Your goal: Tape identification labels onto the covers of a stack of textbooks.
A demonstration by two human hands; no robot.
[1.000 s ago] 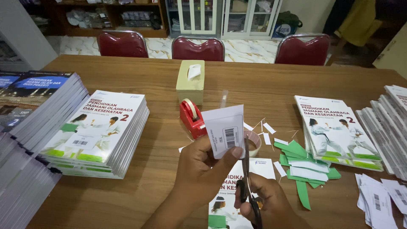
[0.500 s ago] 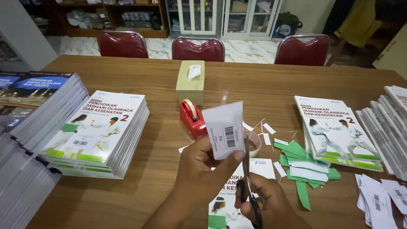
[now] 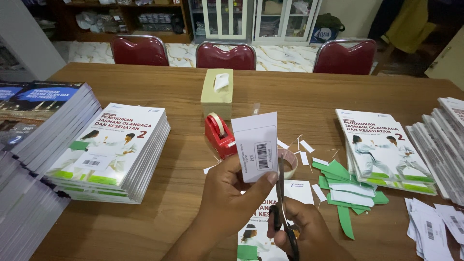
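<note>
Hands work together above the surface (image 3: 183, 193): left hand (image 3: 232, 193) pinches a white barcode label (image 3: 256, 145), right hand (image 3: 302, 232) grips scissors (image 3: 282, 203) trimming its right edge, seemingly mid-cut; next, a steady straight snip beside the barcode.

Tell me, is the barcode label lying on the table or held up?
Held up: the left hand pinches the barcode label above the table, scissors at its edge.

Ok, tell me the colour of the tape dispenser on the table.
Red, seen clearly in the head view: the tape dispenser.
</note>
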